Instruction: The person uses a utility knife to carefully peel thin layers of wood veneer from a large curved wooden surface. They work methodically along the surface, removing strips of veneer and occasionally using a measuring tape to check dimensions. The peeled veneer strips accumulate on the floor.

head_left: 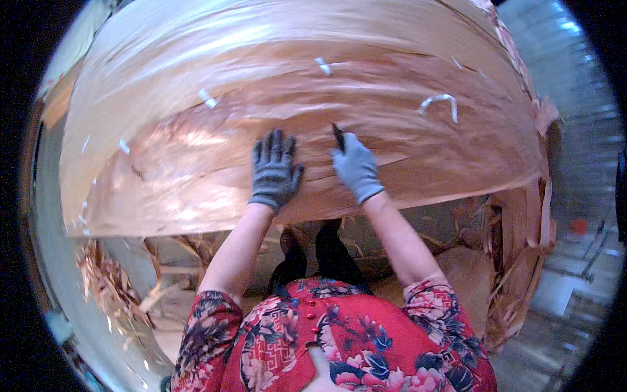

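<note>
A broad, brown sheet of what looks like thin wood veneer (215, 170) lies over a wide work surface in front of me, darker in its middle patch. My left hand (274, 170), in a grey glove, presses flat on it with the fingers stretched out. To its right, my right hand (356, 168), in a lighter-looking glove, is closed round a small dark knife (338, 136). The knife points away from me, its tip at the sheet; whether it touches is too blurred to tell. A seam or edge runs across the sheet beside my right hand.
White tape strips (208, 98) dot the sheet, and a curved white strip (439, 100) lies farther right. Torn veneer scraps (111, 281) are heaped below the front edge at the left. More brown strips (522, 222) hang at the right edge, beside a grey floor (581, 163).
</note>
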Tool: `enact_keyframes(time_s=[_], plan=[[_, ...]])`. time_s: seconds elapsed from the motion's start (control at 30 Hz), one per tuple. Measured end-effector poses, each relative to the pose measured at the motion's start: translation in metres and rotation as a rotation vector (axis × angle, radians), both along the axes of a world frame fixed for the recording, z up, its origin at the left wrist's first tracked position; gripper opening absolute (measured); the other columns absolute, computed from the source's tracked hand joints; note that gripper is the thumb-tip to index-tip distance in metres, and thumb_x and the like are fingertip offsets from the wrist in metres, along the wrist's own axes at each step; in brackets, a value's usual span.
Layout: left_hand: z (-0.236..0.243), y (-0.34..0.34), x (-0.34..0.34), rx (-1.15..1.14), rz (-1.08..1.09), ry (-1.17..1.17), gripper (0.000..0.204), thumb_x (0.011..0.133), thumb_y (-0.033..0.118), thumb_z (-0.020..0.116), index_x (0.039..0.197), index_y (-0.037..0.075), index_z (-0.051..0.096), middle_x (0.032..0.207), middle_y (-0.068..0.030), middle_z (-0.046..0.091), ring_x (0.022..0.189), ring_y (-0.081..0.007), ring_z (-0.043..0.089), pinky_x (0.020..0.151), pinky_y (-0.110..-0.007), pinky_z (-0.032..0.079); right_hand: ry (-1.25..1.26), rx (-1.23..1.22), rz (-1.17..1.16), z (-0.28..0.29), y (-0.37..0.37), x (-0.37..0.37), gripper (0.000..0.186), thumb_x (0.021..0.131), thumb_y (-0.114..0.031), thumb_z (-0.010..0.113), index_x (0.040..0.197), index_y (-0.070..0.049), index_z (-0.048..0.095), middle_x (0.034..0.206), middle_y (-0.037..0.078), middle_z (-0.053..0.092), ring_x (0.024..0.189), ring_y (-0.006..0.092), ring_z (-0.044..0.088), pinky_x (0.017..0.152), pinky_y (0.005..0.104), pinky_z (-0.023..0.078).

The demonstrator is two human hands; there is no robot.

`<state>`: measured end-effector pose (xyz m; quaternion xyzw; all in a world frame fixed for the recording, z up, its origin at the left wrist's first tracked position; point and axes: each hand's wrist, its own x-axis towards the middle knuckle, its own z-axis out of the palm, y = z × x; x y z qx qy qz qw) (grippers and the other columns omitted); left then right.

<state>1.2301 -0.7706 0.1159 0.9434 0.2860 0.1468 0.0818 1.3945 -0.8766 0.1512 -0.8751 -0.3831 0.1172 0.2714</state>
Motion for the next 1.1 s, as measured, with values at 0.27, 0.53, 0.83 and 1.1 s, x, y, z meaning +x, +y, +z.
enact_keyframes(time_s=[0.27, 0.53, 0.83, 1.1], plan=[[0.003, 0.001, 0.01, 0.068, -0.017, 0.099, 0.066, 0.086, 0.038, 0.048, 0.141, 0.007, 0.031, 0.147, -0.0193, 0.025, 0.135, -0.0373, 0.022, 0.111, -0.05, 0.012, -0.399, 0.15, 0.025, -0.021, 0.036, -0.008, 0.023, 0.078, -0.023, 0.057, 0.095, -0.009, 0.051, 0.097, 0.014, 0.054, 0.093, 0.0343, 0.054, 0.075, 0.0515, 0.041], [0.009, -0.002, 0.005, 0.084, 0.009, 0.186, 0.07, 0.084, 0.039, 0.049, 0.142, 0.004, 0.028, 0.148, -0.0209, 0.022, 0.137, -0.0374, 0.018, 0.111, -0.052, 0.01, -0.494, 0.468, -0.07, 0.03, -0.043, 0.187, 0.006, 0.076, -0.013, 0.064, 0.08, -0.009, 0.062, 0.076, 0.012, 0.062, 0.073, 0.0311, 0.06, 0.069, 0.0398, 0.047], [0.011, 0.001, 0.007, 0.09, -0.012, 0.163, 0.071, 0.083, 0.038, 0.051, 0.141, 0.003, 0.028, 0.146, -0.0222, 0.025, 0.136, -0.0402, 0.02, 0.11, -0.054, 0.012, -0.514, 0.242, -0.006, 0.026, -0.075, 0.28, 0.028, 0.072, -0.004, 0.063, 0.098, -0.013, 0.066, 0.113, 0.007, 0.059, 0.102, 0.0269, 0.054, 0.082, 0.0363, 0.045], [0.013, 0.0, 0.013, 0.074, -0.008, 0.194, 0.07, 0.084, 0.038, 0.05, 0.14, 0.003, 0.028, 0.145, -0.0228, 0.025, 0.136, -0.0406, 0.02, 0.11, -0.055, 0.013, -0.817, 0.173, 0.386, 0.017, -0.062, 0.306, 0.012, 0.065, -0.021, 0.072, 0.077, -0.022, 0.068, 0.111, 0.001, 0.061, 0.091, 0.0194, 0.056, 0.079, 0.0373, 0.037]])
